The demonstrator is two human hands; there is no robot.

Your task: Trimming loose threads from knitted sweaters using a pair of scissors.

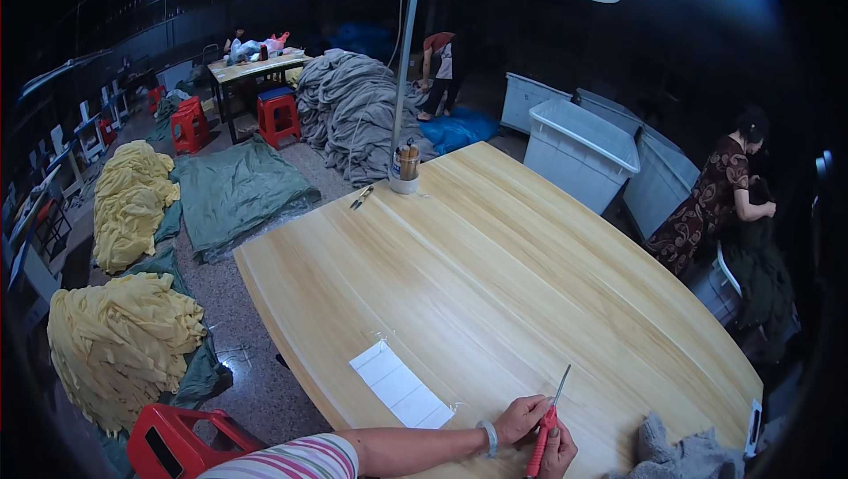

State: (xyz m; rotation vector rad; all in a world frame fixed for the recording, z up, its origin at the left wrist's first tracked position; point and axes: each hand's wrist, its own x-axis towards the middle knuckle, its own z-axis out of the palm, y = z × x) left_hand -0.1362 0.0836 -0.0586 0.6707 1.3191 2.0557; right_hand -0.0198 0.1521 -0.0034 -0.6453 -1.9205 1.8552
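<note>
My left hand (521, 417), with a pale band at its wrist, is closed at the front of a red-handled tool (536, 453) with a thin metal shaft. Around the handle, the fingers of my right hand (558, 455) are wrapped from the other side. The shaft points up and away over the wooden table (530, 294); its exact kind is too small to make out. To the left of my hands lies a white sheet (402, 386) divided by lines into panels. Grey knitted fabric (685, 452) is bunched at the right near edge.
A cup of tools (405, 170) stands by a metal pole (408, 55) at the table's far corner, with small snips (361, 197) beside it. Yellow fabric piles (124, 338) and a red stool (185, 439) are left. Grey bins (579, 148) and a co-worker (724, 179) are right.
</note>
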